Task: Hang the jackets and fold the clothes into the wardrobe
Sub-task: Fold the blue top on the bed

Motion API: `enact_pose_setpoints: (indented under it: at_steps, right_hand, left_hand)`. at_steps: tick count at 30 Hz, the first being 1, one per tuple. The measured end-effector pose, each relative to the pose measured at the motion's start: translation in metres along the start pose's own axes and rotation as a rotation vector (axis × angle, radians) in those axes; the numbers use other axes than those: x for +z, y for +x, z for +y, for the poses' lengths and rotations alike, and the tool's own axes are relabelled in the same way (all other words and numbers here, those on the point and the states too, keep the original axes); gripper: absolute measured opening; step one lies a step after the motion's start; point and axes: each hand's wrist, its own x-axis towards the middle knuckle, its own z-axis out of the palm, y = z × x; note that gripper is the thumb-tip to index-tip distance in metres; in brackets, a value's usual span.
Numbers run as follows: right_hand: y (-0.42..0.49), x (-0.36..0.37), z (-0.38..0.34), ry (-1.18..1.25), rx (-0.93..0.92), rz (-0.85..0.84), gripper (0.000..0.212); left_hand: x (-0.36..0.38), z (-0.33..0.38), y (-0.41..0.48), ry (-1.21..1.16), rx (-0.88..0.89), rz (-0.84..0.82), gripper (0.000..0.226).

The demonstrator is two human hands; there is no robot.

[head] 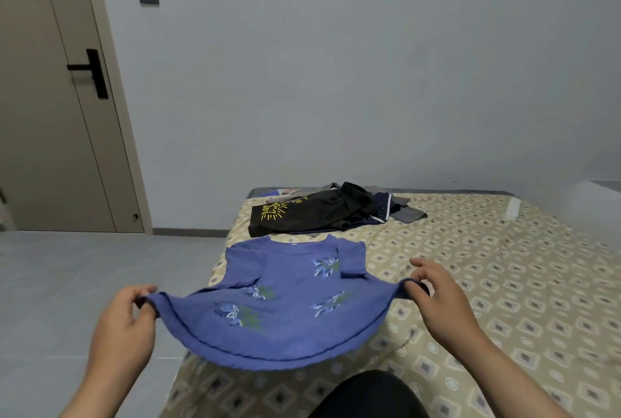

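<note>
A blue knitted top [285,310] with embroidered flower sprigs lies spread on the bed, its sleeves folded in over the chest. Its hem is lifted off the mattress and stretched wide. My left hand [124,320] pinches the hem's left corner. My right hand [440,293] pinches the right corner with thumb and fingers. Behind the top, at the bed's far end, sits a pile of clothes [332,212]: a black garment with a yellow print, dark blue and grey pieces.
The bed [504,283] has a beige patterned cover and fills the right side. Grey floor [84,283] lies to the left. A closed door [50,98] with a black handle stands at the far left. A white object [513,208] rests near the bed's far right.
</note>
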Motion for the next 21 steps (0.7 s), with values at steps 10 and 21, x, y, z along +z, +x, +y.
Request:
enact_pose_setpoints:
  at_steps: [10, 21]
  right_hand:
    - [0.01, -0.003, -0.016, -0.05, 0.003, -0.011, 0.015]
    - [0.01, -0.061, -0.001, -0.221, 0.107, -0.439, 0.02]
  left_hand:
    - [-0.012, 0.014, 0.014, 0.025, 0.067, -0.165, 0.015]
    - [-0.049, -0.009, 0.035, -0.004, -0.161, -0.515, 0.03]
